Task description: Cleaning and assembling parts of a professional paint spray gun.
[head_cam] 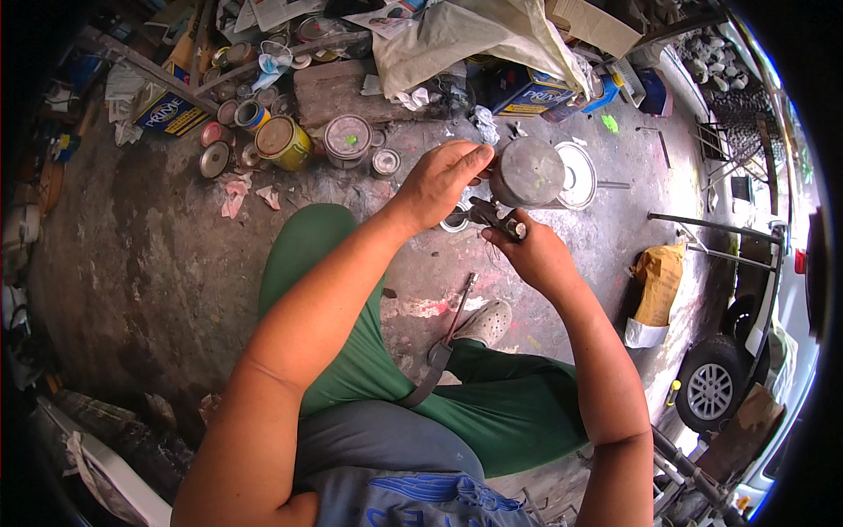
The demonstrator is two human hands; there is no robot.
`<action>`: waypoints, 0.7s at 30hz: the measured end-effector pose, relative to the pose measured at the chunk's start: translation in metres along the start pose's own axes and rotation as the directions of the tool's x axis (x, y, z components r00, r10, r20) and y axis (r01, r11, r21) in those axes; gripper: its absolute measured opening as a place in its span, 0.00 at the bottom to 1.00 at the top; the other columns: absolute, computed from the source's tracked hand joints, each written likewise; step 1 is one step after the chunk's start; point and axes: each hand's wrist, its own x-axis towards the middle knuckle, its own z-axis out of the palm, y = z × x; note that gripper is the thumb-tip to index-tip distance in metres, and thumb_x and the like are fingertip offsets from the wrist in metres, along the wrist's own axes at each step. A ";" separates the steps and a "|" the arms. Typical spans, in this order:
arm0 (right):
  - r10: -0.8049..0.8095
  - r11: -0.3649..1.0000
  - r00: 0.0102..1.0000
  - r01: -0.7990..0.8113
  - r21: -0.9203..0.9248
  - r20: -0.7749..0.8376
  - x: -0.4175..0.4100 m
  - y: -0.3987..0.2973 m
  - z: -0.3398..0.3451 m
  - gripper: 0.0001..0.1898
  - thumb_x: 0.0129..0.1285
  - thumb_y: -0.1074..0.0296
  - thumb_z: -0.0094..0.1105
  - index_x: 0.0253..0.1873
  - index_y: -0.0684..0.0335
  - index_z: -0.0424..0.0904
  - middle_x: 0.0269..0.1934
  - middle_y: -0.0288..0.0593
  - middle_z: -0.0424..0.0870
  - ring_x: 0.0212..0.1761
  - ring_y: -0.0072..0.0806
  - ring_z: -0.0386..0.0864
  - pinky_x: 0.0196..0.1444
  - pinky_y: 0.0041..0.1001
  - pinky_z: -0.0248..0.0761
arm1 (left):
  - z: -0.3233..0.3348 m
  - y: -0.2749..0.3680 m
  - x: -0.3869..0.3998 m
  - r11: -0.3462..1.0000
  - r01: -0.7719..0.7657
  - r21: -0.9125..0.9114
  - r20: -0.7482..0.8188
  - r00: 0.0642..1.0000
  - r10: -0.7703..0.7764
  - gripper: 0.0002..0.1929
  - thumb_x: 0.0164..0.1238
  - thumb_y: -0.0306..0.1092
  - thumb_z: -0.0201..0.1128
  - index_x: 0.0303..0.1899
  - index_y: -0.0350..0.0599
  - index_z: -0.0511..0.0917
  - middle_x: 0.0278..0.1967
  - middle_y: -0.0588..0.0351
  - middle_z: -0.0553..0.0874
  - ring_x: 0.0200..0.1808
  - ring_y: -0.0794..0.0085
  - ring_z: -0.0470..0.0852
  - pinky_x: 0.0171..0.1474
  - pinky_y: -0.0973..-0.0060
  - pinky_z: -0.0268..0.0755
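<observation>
A gravity-feed spray gun with a round grey metal cup (532,172) is held up in front of me. My right hand (537,247) is closed around the gun's handle and body (502,221), just below the cup. My left hand (449,178) is at the cup's left side, thumb and fingers together near its rim; whether it grips the cup is partly hidden. Behind the cup, a round white-and-silver lid (581,176) lies on the floor. A small open ring-shaped can or lid (456,217) shows below my left hand.
Paint cans, among them a yellow one (283,141) and a grey one (347,139), stand at the upper left. A cream cloth (454,49) hangs over clutter. A metal rod (462,303) stands beside my shoe (486,323). A brown paper bag (658,283) and a car wheel (711,385) are at right.
</observation>
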 end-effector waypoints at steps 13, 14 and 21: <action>-0.023 1.000 1.000 0.023 0.000 -0.014 0.001 0.003 0.002 0.30 0.70 0.36 0.66 0.59 0.60 0.83 0.40 0.61 0.91 0.46 0.60 0.89 0.49 0.50 0.82 | 0.000 0.002 -0.001 1.000 0.008 0.007 -0.003 1.000 -0.008 0.29 0.87 0.56 0.51 0.57 0.33 0.83 0.51 0.49 0.90 0.56 0.67 0.88 0.63 0.70 0.77; -0.023 1.000 1.000 0.023 -0.002 -0.016 0.001 0.003 0.002 0.31 0.70 0.36 0.66 0.59 0.60 0.83 0.40 0.61 0.91 0.46 0.60 0.89 0.49 0.50 0.82 | 0.001 0.002 -0.001 1.000 0.004 0.017 -0.002 1.000 -0.004 0.29 0.87 0.56 0.51 0.57 0.33 0.83 0.52 0.49 0.90 0.56 0.67 0.88 0.64 0.70 0.77; -0.034 0.999 0.999 0.034 0.003 -0.019 0.001 0.006 0.003 0.31 0.70 0.35 0.66 0.59 0.61 0.83 0.39 0.61 0.91 0.45 0.60 0.89 0.48 0.50 0.82 | 0.001 0.001 -0.001 1.000 0.023 0.016 0.004 1.000 -0.023 0.29 0.88 0.56 0.50 0.58 0.33 0.83 0.52 0.49 0.90 0.57 0.66 0.88 0.64 0.70 0.77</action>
